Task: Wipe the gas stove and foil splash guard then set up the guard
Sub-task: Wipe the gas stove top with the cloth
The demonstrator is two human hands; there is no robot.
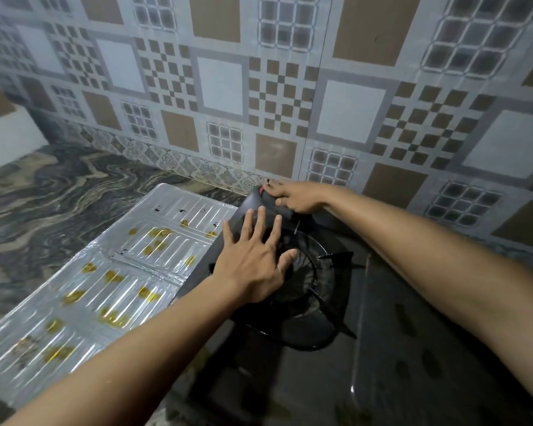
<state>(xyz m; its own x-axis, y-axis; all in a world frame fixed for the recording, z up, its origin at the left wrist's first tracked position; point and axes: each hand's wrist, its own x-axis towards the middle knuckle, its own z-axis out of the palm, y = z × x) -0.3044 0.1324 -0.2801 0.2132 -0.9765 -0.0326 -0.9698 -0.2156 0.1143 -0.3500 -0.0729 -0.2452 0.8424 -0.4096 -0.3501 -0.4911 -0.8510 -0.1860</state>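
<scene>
Head view: foil splash guard [105,272] lies flat, yellow-stained.

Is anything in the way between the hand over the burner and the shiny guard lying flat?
Nothing visible. The left hand is spread over the stove's burner, and the foil guard lies flat on the counter just to its left, with no object between them.

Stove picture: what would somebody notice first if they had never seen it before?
Probably the shiny foil splash guard lying flat on the marbled counter left of the stove, dotted with yellow greasy spots. Next, the two bare arms: the left hand spread over the black burner, the right hand at the stove's far corner.
</scene>
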